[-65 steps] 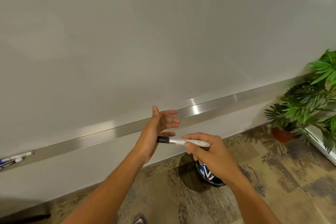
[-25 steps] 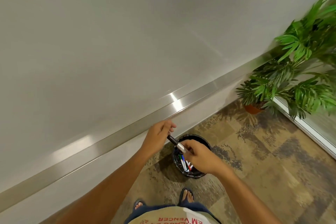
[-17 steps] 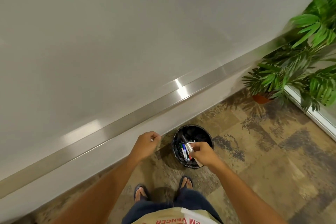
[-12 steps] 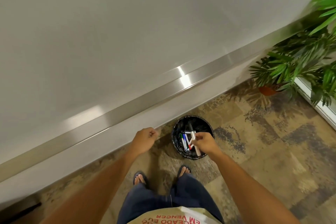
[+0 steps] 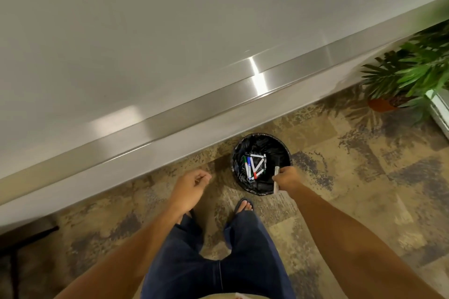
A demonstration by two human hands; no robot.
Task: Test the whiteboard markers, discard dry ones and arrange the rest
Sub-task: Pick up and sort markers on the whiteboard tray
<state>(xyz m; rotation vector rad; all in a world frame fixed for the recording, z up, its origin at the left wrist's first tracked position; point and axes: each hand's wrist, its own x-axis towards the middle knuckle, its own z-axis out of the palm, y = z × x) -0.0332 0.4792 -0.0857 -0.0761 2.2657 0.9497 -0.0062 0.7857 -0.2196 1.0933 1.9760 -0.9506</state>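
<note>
My right hand (image 5: 288,178) pinches a white marker with a black cap (image 5: 276,178) upright over the right rim of a black-lined waste bin (image 5: 243,183) on the floor. Several discarded markers (image 5: 254,168) with green, blue, red and black caps lie in the bin. My left hand (image 5: 192,185) hangs left of the bin with fingers curled and nothing visible in it. The whiteboard (image 5: 170,19) fills the top of the view, with its metal tray (image 5: 194,107) running along its lower edge.
A potted green plant (image 5: 408,75) stands at the right by a white frame (image 5: 439,109). My legs and sandalled feet (image 5: 244,205) are just behind the bin on the patterned carpet. A dark stand foot (image 5: 26,238) sits at the left edge.
The left hand pushed the cap onto the marker and then drew back curled. My right hand carried the marker down to the bin's right rim, while my view tilted toward the floor.
</note>
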